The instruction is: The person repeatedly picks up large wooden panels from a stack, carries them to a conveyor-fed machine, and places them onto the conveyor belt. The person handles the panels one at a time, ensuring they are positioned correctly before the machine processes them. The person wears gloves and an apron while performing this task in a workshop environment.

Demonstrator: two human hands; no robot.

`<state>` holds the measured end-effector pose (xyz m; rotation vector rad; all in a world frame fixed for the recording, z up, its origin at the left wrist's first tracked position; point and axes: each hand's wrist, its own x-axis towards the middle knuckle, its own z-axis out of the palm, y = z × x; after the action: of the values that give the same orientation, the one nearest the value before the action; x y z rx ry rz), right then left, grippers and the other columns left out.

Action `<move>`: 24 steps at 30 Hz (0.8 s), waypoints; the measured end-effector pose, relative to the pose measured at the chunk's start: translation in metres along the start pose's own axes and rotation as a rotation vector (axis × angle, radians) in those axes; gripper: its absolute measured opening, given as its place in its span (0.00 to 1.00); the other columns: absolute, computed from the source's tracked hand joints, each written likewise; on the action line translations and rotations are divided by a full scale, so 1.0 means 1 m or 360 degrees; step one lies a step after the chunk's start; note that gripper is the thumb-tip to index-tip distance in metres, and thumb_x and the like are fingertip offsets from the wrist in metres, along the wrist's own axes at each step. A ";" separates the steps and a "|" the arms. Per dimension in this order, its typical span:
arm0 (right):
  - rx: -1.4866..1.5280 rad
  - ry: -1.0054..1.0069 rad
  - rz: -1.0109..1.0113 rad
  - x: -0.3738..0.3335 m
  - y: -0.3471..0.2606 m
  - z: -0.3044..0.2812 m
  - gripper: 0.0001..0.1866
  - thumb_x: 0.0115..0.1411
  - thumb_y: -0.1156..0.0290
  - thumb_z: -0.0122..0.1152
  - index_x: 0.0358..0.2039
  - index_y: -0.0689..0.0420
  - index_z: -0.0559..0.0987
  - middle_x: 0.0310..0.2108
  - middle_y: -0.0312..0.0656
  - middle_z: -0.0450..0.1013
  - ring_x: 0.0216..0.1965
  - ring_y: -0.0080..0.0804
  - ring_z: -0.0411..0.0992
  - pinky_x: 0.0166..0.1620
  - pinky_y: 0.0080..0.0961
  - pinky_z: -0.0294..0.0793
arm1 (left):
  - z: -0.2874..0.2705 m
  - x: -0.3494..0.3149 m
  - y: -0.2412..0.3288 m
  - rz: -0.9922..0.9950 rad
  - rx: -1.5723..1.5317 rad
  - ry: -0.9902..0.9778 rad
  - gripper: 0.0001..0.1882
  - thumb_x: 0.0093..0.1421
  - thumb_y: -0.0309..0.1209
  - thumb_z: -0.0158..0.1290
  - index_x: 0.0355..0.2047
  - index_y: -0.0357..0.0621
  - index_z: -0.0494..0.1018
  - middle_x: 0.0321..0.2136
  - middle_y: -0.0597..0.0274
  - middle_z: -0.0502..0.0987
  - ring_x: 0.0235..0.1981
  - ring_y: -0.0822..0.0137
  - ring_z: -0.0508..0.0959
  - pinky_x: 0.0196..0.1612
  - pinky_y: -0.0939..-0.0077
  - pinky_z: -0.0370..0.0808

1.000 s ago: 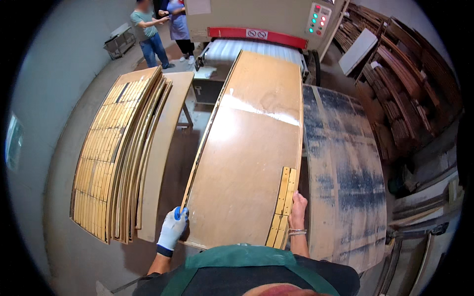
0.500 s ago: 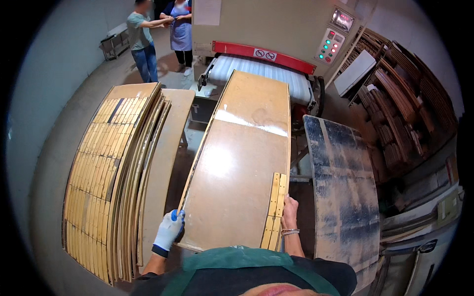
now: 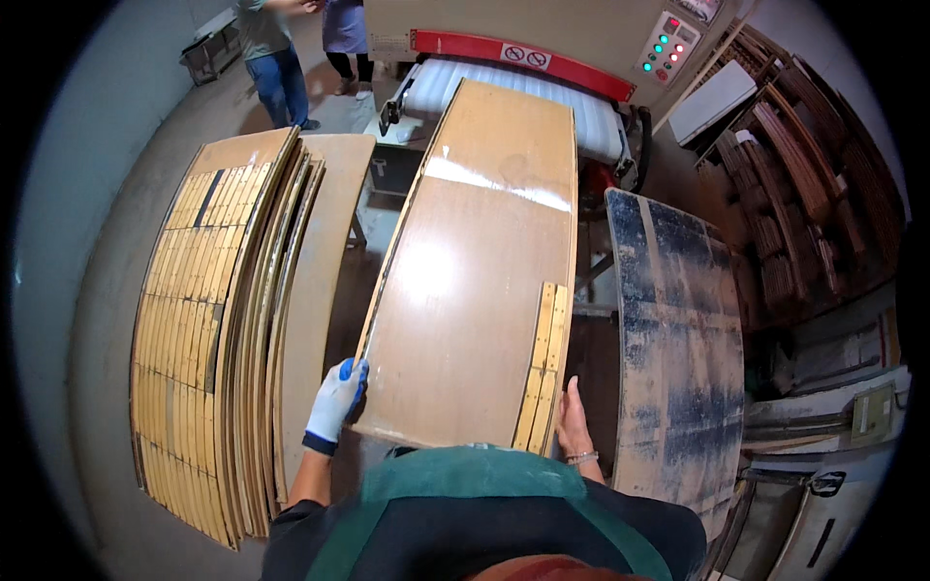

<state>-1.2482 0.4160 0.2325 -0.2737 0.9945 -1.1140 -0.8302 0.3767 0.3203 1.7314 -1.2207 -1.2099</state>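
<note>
Holding the wide brown board (image 3: 475, 218) level, so the yellow strips (image 3: 541, 368) at its near right edge stay put, seems wise, as does squaring it to the white conveyor belt (image 3: 431, 92) beyond. The gloved left hand (image 3: 335, 402) grasps the board's near left edge; the bare right hand (image 3: 573, 421) is at the right edge, its grip impossible to tell. The board's underside is hidden, contact with the belt unclear, and glare whitens its middle.
</note>
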 end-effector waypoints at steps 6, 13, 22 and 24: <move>-0.0143 0.0307 -0.0099 -0.028 0.034 -0.011 0.28 0.69 0.51 0.40 0.54 0.64 0.70 0.49 0.42 0.73 0.47 0.29 0.73 0.50 0.26 0.72 | 0.009 0.021 0.001 -0.0171 -0.0167 -0.0111 0.19 0.66 0.42 0.48 0.20 0.46 0.68 0.15 0.74 0.63 0.17 0.80 0.62 0.20 0.80 0.59; -0.0309 0.0332 -0.0242 -0.005 0.027 -0.018 0.27 0.69 0.52 0.42 0.49 0.66 0.74 0.42 0.41 0.76 0.40 0.27 0.76 0.43 0.25 0.76 | 0.011 0.008 -0.020 -0.0168 -0.0004 -0.0084 0.23 0.67 0.47 0.45 0.21 0.43 0.69 0.16 0.76 0.62 0.20 0.78 0.61 0.24 0.78 0.60; -0.0296 0.0346 -0.0228 0.001 0.029 -0.039 0.26 0.69 0.53 0.43 0.47 0.66 0.74 0.41 0.41 0.76 0.39 0.28 0.76 0.42 0.27 0.76 | 0.022 -0.008 -0.032 0.0119 0.0259 -0.0009 0.21 0.67 0.45 0.43 0.24 0.41 0.70 0.17 0.63 0.69 0.21 0.65 0.69 0.28 0.69 0.66; -0.0289 0.0348 -0.0217 0.002 0.031 -0.040 0.26 0.69 0.54 0.43 0.48 0.67 0.74 0.41 0.41 0.76 0.39 0.29 0.76 0.42 0.27 0.76 | 0.021 -0.005 -0.055 0.0203 0.0608 0.0061 0.22 0.66 0.45 0.42 0.25 0.41 0.70 0.19 0.55 0.72 0.24 0.54 0.73 0.31 0.62 0.68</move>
<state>-1.2597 0.4397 0.1895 -0.3765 1.2899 -1.1963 -0.8340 0.3990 0.2656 1.8991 -1.5923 -0.9062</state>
